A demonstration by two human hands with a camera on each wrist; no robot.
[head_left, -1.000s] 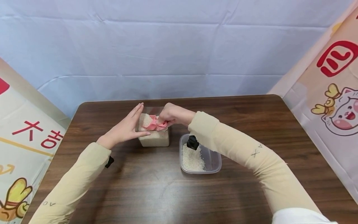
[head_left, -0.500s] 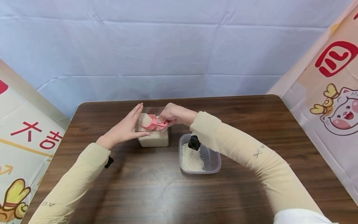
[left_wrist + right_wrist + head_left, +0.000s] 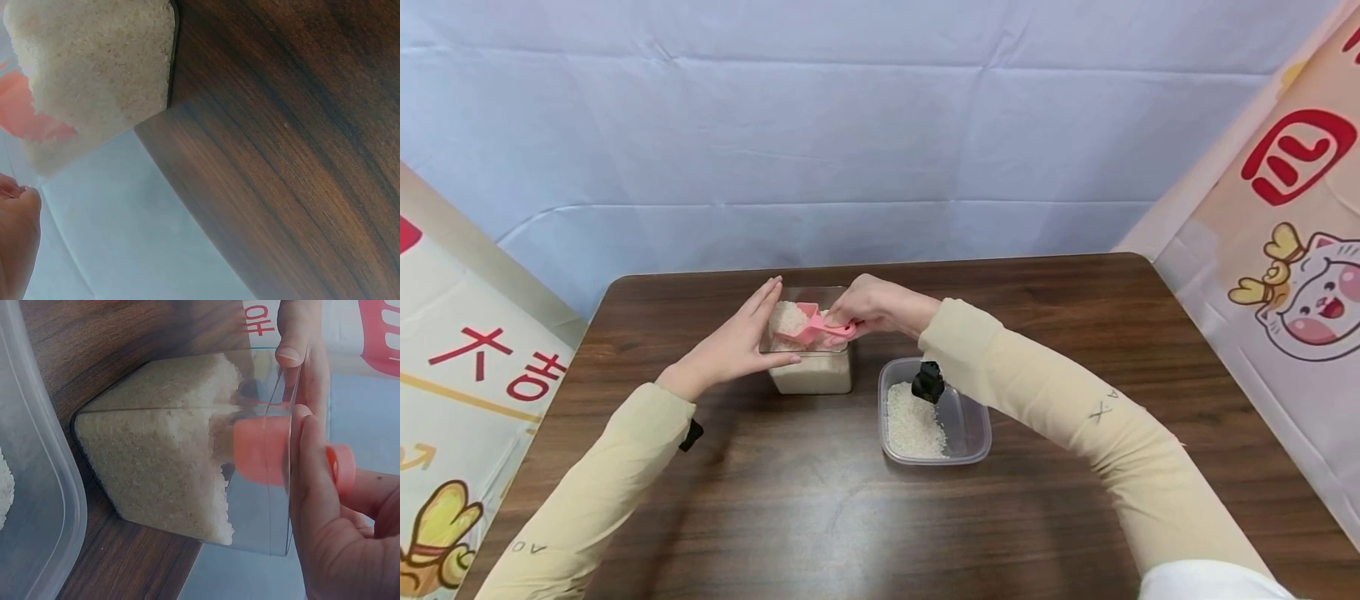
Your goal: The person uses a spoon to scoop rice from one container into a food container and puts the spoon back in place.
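A tall clear container (image 3: 812, 377) stands on the table, partly filled with rice (image 3: 156, 444). My left hand (image 3: 736, 340) holds it at the left side near the rim, thumb across the front and fingers toward the back. At the container's opening, my right hand (image 3: 876, 302) pinches the handle of a pink scoop (image 3: 805, 332). The scoop's bowl is inside the container and has rice heaped about it in the head view. Through the clear wall, the right wrist view shows the bowl (image 3: 257, 450) near the top of the rice.
A low clear plastic box (image 3: 973, 442) sits to the right, with rice (image 3: 913, 425) gathered in its left part. My right forearm (image 3: 1037, 383) passes over its back edge. The brown wooden table (image 3: 820, 533) ends before a pale cloth backdrop (image 3: 850, 142).
My right hand has shifted slightly right and up. The scoop's handle sits a little higher and more of it shows. My left hand stays at the container.
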